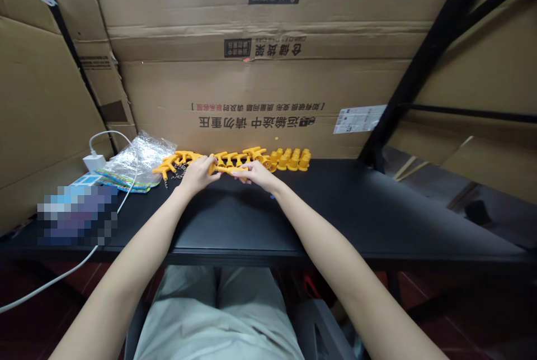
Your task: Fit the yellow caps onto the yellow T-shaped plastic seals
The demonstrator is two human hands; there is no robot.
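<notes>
My left hand (199, 175) and my right hand (259, 174) are raised over the far part of the black table, close together. Both have their fingers closed on a yellow plastic corkscrew part (226, 170) stretched between them; the fingers hide much of its shape. Left of my left hand lie yellow T-shaped corkscrew handles (165, 165) with thin metal spirals (180, 170). More yellow T-shaped pieces (230, 157) are lined up just behind my hands. Beyond my right hand, several yellow cup-shaped caps (293, 160) stand in rows.
A black table (335, 209) spans the view, with a cardboard wall (268, 80) behind it. At left are clear plastic wrap (146, 153), colourful packets (126, 182), a white charger (94, 162) and its cable (75, 268). A black metal post (403, 97) rises at right.
</notes>
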